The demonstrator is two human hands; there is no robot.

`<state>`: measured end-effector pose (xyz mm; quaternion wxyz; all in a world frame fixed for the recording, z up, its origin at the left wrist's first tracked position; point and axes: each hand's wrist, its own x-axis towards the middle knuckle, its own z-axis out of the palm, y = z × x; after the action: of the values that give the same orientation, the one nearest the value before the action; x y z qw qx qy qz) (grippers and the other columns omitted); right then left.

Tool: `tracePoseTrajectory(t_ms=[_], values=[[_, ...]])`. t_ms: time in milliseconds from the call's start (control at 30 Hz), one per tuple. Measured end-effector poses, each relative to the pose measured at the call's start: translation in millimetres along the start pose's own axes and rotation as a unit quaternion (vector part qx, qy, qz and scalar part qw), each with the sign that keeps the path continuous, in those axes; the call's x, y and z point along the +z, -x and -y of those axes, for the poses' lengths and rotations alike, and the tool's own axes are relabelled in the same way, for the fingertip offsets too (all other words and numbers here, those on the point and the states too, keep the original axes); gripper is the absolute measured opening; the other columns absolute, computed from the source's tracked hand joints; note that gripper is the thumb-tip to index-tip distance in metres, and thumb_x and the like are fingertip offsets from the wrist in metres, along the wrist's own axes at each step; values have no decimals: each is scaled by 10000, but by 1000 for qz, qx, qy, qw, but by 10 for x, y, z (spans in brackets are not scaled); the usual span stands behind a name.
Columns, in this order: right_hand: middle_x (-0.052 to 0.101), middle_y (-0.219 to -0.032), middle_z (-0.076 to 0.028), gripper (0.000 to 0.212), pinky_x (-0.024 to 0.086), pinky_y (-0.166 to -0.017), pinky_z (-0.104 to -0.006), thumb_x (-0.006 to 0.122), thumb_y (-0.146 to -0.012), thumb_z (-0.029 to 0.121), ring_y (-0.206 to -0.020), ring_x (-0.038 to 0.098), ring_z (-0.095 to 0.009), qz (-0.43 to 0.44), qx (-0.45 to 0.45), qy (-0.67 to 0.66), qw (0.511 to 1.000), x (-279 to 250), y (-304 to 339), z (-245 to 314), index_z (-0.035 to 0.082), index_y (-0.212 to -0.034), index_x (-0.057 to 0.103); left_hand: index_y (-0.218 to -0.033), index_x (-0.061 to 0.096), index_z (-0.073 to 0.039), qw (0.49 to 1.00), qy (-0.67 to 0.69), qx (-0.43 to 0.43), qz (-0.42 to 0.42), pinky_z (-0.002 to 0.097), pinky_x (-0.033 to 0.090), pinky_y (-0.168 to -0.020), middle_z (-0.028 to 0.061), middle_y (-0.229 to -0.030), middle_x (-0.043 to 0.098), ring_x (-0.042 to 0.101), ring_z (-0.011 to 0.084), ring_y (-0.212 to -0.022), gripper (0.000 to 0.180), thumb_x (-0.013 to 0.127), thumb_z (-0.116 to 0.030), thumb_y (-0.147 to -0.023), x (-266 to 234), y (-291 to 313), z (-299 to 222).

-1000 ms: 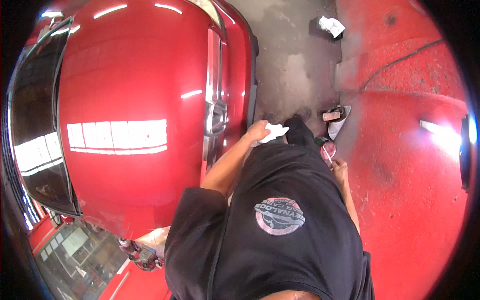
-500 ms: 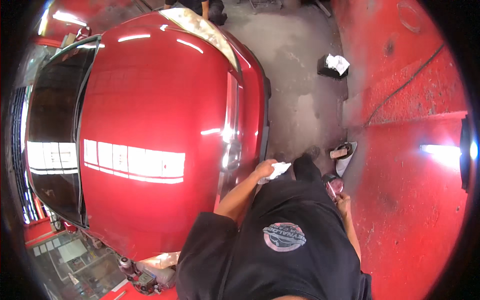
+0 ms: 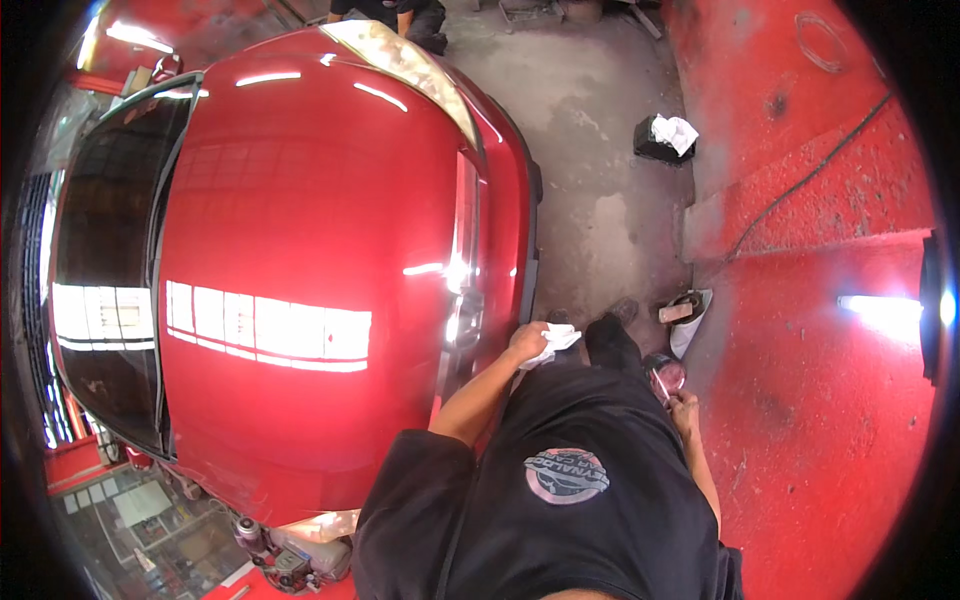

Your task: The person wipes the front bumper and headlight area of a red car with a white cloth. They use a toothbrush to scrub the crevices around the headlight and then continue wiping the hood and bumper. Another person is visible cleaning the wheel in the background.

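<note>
A crumpled white cloth (image 3: 561,341) is gripped in my left hand (image 3: 528,342), close to the front of a glossy red car (image 3: 310,200). On my other side, my right hand (image 3: 685,412) is closed round a thin, pale stick-like thing (image 3: 660,389). Its kind is too small to tell. Just beyond those fingers is a round, dark-rimmed container (image 3: 669,373) with pinkish-red inside. Whether the hand also holds this container cannot be told.
Red wall (image 3: 800,360) runs along the right, with a bright lamp (image 3: 885,306) and a cable. A black box (image 3: 662,142) with white cloth stands on the grey floor (image 3: 590,150). Masking (image 3: 405,70) covers the far headlight. Another person (image 3: 405,18) is beyond the car.
The view has shifted very slightly. Both hands keep almost the same place and grip. More of the other person shows at the top edge.
</note>
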<state>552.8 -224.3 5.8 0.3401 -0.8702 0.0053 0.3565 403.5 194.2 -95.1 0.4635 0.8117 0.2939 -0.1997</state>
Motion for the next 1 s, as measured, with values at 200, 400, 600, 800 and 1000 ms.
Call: tracePoseTrajectory(t_ms=[200,400,600,800,1000], values=[[690,-725,-130,314,513,-493,-316,539,-825,59,-550,647,-175,3,2,-11,1000,26,2,10,-45,-1077,695,-995,740,-88,984,-98,42,-142,501,520,-889,197,-1097,685,650,418,-1000,235,601,-68,-807,-222,143,-229],[686,-722,-133,311,499,-483,-317,543,-818,62,-528,628,-175,5,-4,9,1000,-54,66,32,-38,-1065,703,-1051,695,19,946,-222,38,-234,494,461,-988,150,-1356,521,483,383,-1215,277,650,-94,-803,-656,124,-739],[672,-699,-122,310,477,-465,-313,550,-812,60,-513,609,-171,6,31,8,999,-125,50,-41,-33,-1062,708,-1371,519,32,929,-279,-29,-240,474,277,-1175,203,-1587,214,297,393,-1418,480,561,-163,-934,-595,52,-318],[671,-692,-114,307,455,-433,-299,545,-817,37,-505,602,-152,3,45,-11,999,-157,30,105,-37,-1067,707,-1437,425,67,926,-253,-84,-265,483,186,-1223,251,-1614,123,169,456,-1480,554,538,-132,-933,-281,69,-14],[671,-698,-111,313,443,-417,-289,535,-817,52,-489,594,-151,3,31,-21,999,-148,-10,144,-55,-1062,698,-1398,436,106,949,-196,-61,-239,588,182,-1193,344,-1559,172,162,539,-1443,552,528,-121,-903,-373,124,-143]])
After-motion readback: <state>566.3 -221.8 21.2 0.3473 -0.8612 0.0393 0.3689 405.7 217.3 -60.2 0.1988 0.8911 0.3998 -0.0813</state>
